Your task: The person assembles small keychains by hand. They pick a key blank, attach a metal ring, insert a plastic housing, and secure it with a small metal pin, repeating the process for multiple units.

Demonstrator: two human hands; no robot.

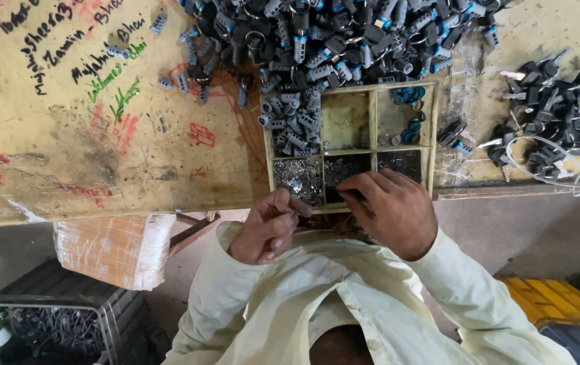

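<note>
A wooden divided tray (373,122) sits at the near edge of the workbench, its front compartments filled with small shiny metal bits. My right hand (391,206) reaches into the front middle compartment, fingertips pinched among the bits. My left hand (269,226) hovers just below the tray's front left corner, fingers curled around something small that I cannot make out. A big heap of dark grey lock parts (330,37) with blue tips and rings spills into the tray's back left compartment.
A second pile of dark parts and keys (560,111) lies at the right with white cord (560,162). The scuffed yellow bench (66,135) carries scribbles. Below stand a wrapped orange-white bundle (114,247), a black crate (60,318) and a yellow crate (547,297).
</note>
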